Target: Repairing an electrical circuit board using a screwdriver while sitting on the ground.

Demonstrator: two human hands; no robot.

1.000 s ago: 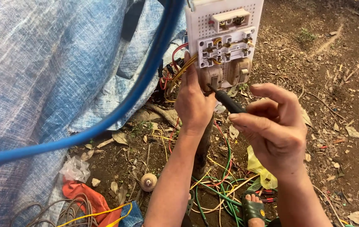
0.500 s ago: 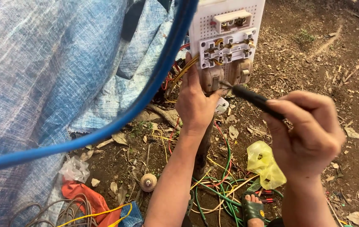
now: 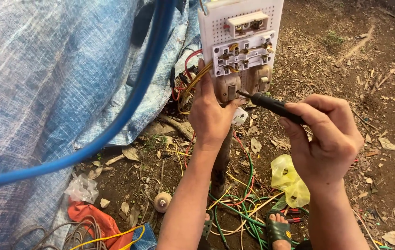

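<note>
A white perforated electrical board stands on a post, with a white terminal block and two brown round switches on its lower part. My left hand grips the board's lower left edge, thumb beside the left brown switch. My right hand holds a black-handled screwdriver, its tip touching the left brown switch. Red and yellow wires run out from the board's left side.
A blue hose crosses in front of a blue tarp on the left. Tangled green, yellow and red wires lie on the dirt by my sandalled foot. A yellow plastic bag, an orange cloth and dry leaves lie around.
My right hand has lowered and turned, bringing the screwdriver tip from the terminal block's lower edge down onto the left brown switch. My left hand stays on the board.
</note>
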